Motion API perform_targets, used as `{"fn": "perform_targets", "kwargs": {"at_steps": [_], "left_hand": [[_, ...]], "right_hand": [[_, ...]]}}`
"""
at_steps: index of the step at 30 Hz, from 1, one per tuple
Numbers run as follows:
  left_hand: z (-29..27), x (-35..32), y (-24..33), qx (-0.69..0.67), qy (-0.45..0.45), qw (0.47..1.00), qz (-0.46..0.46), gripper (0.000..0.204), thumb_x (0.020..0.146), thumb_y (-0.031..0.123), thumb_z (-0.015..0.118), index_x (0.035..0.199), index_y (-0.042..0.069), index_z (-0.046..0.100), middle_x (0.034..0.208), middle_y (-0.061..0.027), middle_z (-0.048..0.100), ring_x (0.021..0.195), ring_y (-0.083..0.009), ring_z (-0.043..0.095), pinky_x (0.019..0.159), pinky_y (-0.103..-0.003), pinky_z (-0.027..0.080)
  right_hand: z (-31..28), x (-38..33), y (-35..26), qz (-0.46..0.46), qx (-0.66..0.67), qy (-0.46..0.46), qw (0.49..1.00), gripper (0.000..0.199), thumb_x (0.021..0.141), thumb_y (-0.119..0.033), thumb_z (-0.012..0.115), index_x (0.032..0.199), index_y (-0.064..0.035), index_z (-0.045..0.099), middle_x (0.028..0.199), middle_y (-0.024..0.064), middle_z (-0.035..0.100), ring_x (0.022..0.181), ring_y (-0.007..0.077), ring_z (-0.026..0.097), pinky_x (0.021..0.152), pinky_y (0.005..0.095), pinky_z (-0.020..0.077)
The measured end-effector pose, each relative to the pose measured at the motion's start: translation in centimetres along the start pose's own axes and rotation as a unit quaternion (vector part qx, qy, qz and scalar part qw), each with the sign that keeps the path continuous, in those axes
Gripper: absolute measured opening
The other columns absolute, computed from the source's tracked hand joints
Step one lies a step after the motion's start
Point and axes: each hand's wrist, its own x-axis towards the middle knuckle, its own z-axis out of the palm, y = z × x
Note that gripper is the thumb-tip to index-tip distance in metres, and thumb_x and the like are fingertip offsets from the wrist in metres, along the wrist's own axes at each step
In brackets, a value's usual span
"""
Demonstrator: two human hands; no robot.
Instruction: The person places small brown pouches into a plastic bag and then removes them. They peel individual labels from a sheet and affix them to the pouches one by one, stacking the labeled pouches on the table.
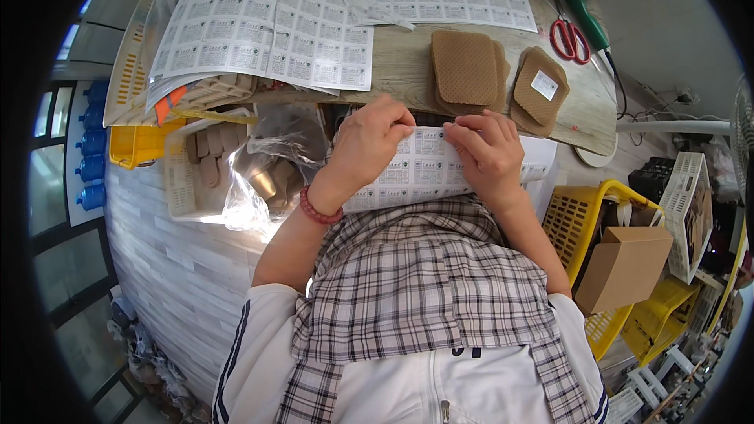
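label sheet [428, 169]: matt paper | pads [465, 67]: rough woven fabric | table [400, 71]: wood

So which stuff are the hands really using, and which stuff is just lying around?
In use:
left hand
right hand
sticker sheet they hold
brown pads, one already stickered

Just lying about:
red scissors
cardboard box
yellow basket
plastic bags

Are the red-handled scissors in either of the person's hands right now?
No, the red-handled scissors lie on the table, while the left hand and right hand hold a label sheet.
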Motion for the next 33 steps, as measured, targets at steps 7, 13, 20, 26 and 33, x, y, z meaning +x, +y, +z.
{"fn": "perform_targets", "kwargs": {"at_steps": [7, 13, 20, 26, 33], "left_hand": [[0.3, 0.5, -0.1, -0.009, 0.0, 1.0, 0.003, 0.007, 0.086, 0.006, 0.065, 0.088, -0.001, 0.066, 0.081, -0.0075, 0.057, 0.073, -0.0187, 0.056, 0.068, -0.031, 0.044], [0.4, 0.8, 0.3, -0.022, -0.005, 1.0, -0.01, 0.007, 0.085, 0.005, 0.065, 0.089, -0.001, 0.067, 0.081, -0.0068, 0.058, 0.072, -0.0183, 0.056, 0.067, -0.03, 0.043], [0.7, 1.1, 0.2, -0.014, -0.015, 1.0, 0.002, 0.007, 0.084, 0.005, 0.065, 0.088, 0.0, 0.067, 0.08, -0.007, 0.058, 0.072, -0.0186, 0.056, 0.066, -0.03, 0.043], [0.7, 1.6, 0.5, -0.021, -0.022, 0.999, -0.012, 0.008, 0.084, 0.006, 0.066, 0.089, 0.0, 0.068, 0.08, -0.0065, 0.058, 0.072, -0.0175, 0.056, 0.066, -0.03, 0.044], [0.6, 2.5, 0.6, -0.04, -0.044, 0.998, -0.019, 0.008, 0.084, 0.006, 0.066, 0.09, 0.0, 0.069, 0.08, -0.0068, 0.058, 0.073, -0.0163, 0.056, 0.067, -0.029, 0.044]], "right_hand": [[0.2, -0.2, -0.1, -0.019, -0.009, 0.017, 1.0, 0.022, 0.069, -0.005, 0.075, 0.09, -0.0117, 0.072, 0.093, 0.003, 0.067, 0.088, 0.0238, 0.065, 0.088, 0.0424, 0.0529], [0.7, -0.1, -0.4, 0.057, 0.037, 0.042, 0.997, 0.018, 0.073, -0.006, 0.076, 0.09, -0.0102, 0.072, 0.095, 0.0032, 0.068, 0.088, 0.024, 0.065, 0.089, 0.0426, 0.0524], [0.4, -1.2, -0.2, 0.026, -0.007, 0.036, 0.999, 0.023, 0.072, -0.005, 0.076, 0.093, -0.0116, 0.074, 0.095, 0.002, 0.068, 0.088, 0.0217, 0.065, 0.09, 0.043, 0.0519], [0.7, -1.1, 0.2, 0.036, 0.011, 0.044, 0.998, 0.02, 0.071, -0.004, 0.076, 0.09, -0.011, 0.072, 0.094, 0.0019, 0.069, 0.087, 0.0213, 0.065, 0.091, 0.0431, 0.0516], [0.8, -1.0, 0.2, 0.029, 0.084, 0.053, 0.995, 0.011, 0.077, -0.002, 0.071, 0.084, -0.0053, 0.064, 0.1, 0.009, 0.066, 0.091, 0.0287, 0.063, 0.093, 0.0466, 0.0507]]}}
